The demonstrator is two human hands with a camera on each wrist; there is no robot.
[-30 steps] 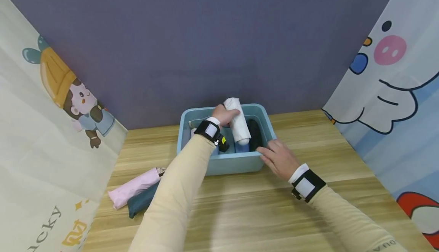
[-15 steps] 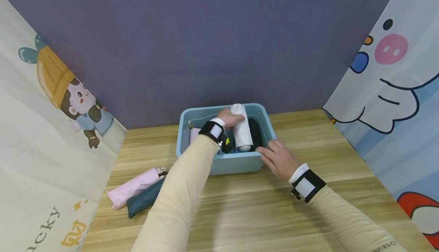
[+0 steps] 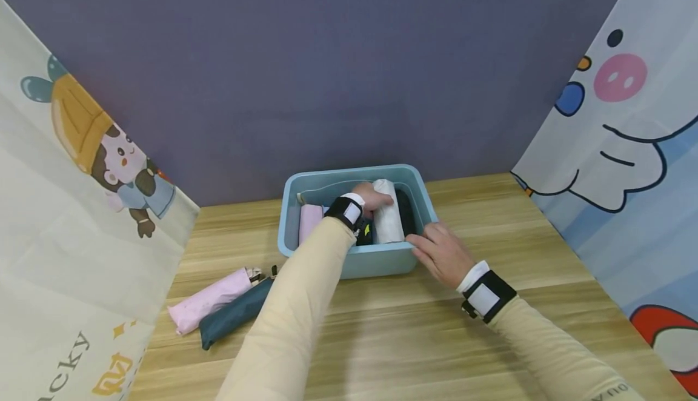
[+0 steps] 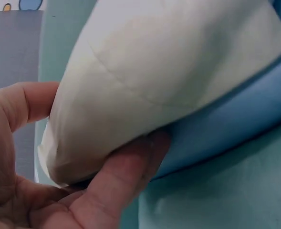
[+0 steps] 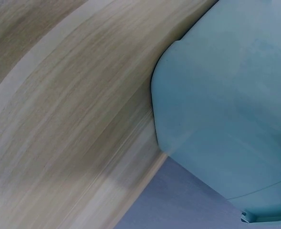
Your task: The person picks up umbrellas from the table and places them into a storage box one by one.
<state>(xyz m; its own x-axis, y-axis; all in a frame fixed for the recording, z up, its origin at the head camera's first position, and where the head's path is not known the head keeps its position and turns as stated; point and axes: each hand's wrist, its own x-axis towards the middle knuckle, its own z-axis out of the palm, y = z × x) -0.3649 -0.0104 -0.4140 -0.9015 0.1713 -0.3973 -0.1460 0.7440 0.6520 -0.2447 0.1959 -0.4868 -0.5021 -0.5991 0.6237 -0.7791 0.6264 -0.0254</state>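
My left hand (image 3: 373, 197) grips a white folded umbrella (image 3: 389, 216) inside a light blue plastic bin (image 3: 376, 265). In the left wrist view the thumb and fingers hold one end of the white umbrella (image 4: 130, 71), which lies over a blue fabric roll (image 4: 235, 119). Fingers of my right hand (image 3: 444, 254) hook over the bin's front right rim. The right wrist view shows the outer wall of the bin (image 5: 216, 109), with just a fingertip at its lower right edge. Beside the white umbrella, toward the bin's right wall, is a black rolled item (image 3: 405, 207).
A pink rolled item (image 3: 309, 222) lies at the left inside the bin. On the wooden table (image 3: 392, 340), left of the bin, a pink folded umbrella (image 3: 212, 298) lies against a dark teal one (image 3: 234, 316). A grey-purple panel (image 3: 349, 74) rises behind.
My left hand has brought the white umbrella lower and slightly right, so it now lies inside the bin beside the black item. My right hand has stayed on the rim.
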